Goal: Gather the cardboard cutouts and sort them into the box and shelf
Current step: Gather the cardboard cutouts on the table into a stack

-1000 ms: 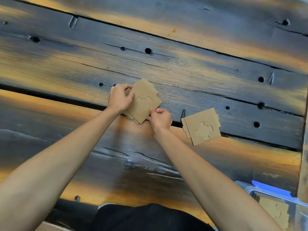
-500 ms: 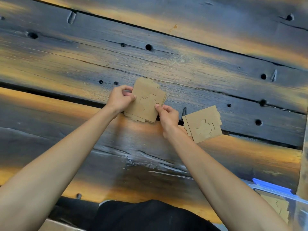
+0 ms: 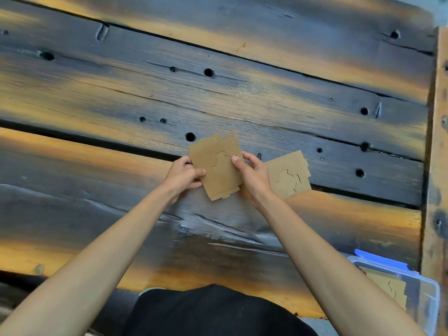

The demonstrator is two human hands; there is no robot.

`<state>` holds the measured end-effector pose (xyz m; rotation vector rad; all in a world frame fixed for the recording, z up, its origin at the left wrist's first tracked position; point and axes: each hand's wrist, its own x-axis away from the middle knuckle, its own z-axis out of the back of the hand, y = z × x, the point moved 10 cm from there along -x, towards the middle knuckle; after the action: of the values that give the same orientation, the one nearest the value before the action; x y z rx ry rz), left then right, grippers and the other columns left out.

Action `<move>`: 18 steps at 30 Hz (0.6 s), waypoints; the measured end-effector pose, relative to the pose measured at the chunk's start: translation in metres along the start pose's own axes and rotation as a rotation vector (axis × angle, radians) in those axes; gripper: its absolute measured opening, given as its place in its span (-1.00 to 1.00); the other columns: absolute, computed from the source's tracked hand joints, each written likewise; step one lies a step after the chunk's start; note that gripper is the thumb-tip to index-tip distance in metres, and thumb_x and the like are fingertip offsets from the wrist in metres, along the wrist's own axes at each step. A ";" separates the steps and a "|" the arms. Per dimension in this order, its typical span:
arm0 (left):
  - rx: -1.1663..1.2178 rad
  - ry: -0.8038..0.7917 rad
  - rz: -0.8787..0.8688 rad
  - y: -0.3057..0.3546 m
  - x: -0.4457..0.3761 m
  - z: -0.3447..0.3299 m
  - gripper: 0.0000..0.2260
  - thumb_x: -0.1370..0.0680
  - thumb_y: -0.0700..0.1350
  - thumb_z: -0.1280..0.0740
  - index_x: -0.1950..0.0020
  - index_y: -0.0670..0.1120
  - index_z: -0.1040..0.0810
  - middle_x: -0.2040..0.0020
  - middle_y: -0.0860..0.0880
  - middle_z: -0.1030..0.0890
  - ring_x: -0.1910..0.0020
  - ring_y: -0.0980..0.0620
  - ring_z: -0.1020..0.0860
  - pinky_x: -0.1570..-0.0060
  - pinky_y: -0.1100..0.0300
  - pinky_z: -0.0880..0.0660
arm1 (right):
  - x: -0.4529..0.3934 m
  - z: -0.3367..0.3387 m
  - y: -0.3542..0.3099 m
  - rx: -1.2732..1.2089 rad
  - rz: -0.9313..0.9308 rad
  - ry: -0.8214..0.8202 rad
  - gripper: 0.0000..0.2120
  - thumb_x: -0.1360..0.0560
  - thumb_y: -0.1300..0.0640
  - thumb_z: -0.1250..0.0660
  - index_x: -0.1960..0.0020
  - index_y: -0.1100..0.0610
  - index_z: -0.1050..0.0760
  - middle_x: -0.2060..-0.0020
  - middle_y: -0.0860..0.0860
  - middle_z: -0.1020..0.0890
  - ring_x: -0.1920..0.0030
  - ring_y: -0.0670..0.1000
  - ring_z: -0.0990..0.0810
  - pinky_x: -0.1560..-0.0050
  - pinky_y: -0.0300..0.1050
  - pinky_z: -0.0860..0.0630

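Note:
A stack of brown cardboard cutouts [image 3: 217, 166] with a curved cut line on top is held just above the dark wooden table [image 3: 169, 93]. My left hand [image 3: 185, 174] grips its left edge and my right hand [image 3: 253, 172] grips its right edge, thumb on top. A second small pile of cutouts [image 3: 289, 177] lies flat on the table right beside my right hand. A clear plastic box [image 3: 429, 299] with blue clips sits at the lower right, with more cutouts [image 3: 392, 289] inside it.
The table is made of rough planks with gaps, holes and knots. A vertical wooden post [image 3: 440, 166] runs along the right edge. My dark clothing [image 3: 218, 311] fills the bottom centre.
Both hands have shifted the stack to the right, toward the second pile, and squared it up. My right hand moved from the bottom edge to the right edge.

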<state>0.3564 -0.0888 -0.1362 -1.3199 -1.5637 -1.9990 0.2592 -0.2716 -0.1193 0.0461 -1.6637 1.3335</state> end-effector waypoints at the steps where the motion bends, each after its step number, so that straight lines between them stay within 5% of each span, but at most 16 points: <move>1: -0.008 -0.013 0.008 -0.004 0.001 -0.002 -0.76 -0.50 -0.34 -0.39 -0.09 -0.12 -0.46 0.03 -0.08 -0.71 0.03 0.02 -0.68 0.26 0.27 -0.63 | 0.002 0.002 0.001 0.006 0.003 -0.006 -0.72 -0.56 0.14 -0.44 -0.26 0.16 -0.60 0.01 0.06 -0.73 0.18 -0.18 -0.67 0.20 -0.34 -0.55; 7: -0.038 -0.053 -0.012 -0.024 0.011 -0.012 -0.43 -0.46 -0.35 -0.43 -0.35 0.03 -0.32 -0.13 0.00 -0.64 -0.13 0.08 -0.62 0.18 0.22 -0.64 | 0.019 0.014 -0.001 0.087 0.060 -0.049 -0.77 -0.58 0.15 -0.42 -0.23 0.08 -0.62 0.07 -0.03 -0.70 0.20 -0.24 -0.66 0.24 -0.40 -0.53; 10: -0.070 -0.073 -0.112 -0.021 0.019 -0.015 -0.15 -0.44 -0.34 -0.46 -0.52 0.19 -0.10 -0.14 0.10 -0.56 -0.05 0.17 -0.61 0.10 0.19 -0.64 | 0.029 0.017 -0.006 0.196 0.117 -0.074 -0.72 -0.59 0.16 -0.40 -0.29 0.13 -0.61 -0.07 0.05 -0.71 -0.03 -0.05 -0.67 -0.01 -0.20 -0.61; 13: -0.294 -0.012 -0.319 -0.003 0.031 -0.016 -0.21 -0.42 -0.21 -0.53 -0.50 0.20 -0.20 -0.20 -0.02 -0.52 -0.13 0.10 -0.59 -0.09 0.23 -0.53 | 0.042 0.019 -0.017 0.364 0.223 -0.091 -0.69 -0.59 0.14 -0.40 -0.33 0.14 -0.60 -0.20 0.06 -0.69 -0.23 0.02 -0.62 -0.32 0.04 -0.53; 15: -0.455 0.066 -0.478 0.014 0.043 -0.016 -0.32 -0.40 -0.13 -0.53 -0.42 0.20 -0.33 -0.28 -0.01 -0.44 -0.27 0.07 -0.46 -0.24 0.15 -0.43 | 0.051 0.017 -0.025 0.515 0.330 -0.095 -0.68 -0.58 0.10 -0.42 -0.32 0.10 -0.62 -0.20 0.05 -0.69 -0.24 0.01 -0.62 -0.34 0.03 -0.50; 18: -0.626 0.105 -0.730 0.036 0.068 -0.028 -0.44 -0.39 -0.13 -0.49 -0.35 0.12 -0.44 -0.22 0.09 -0.48 -0.20 0.13 -0.44 -0.21 0.15 -0.40 | 0.068 0.008 -0.033 0.689 0.503 -0.116 -0.69 -0.57 0.08 -0.42 -0.31 0.03 -0.63 -0.12 0.07 -0.69 -0.17 0.07 -0.63 -0.28 0.03 -0.50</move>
<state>0.3305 -0.1065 -0.0606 -0.8199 -1.5703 -3.1385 0.2364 -0.2568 -0.0479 0.1161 -1.2719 2.2806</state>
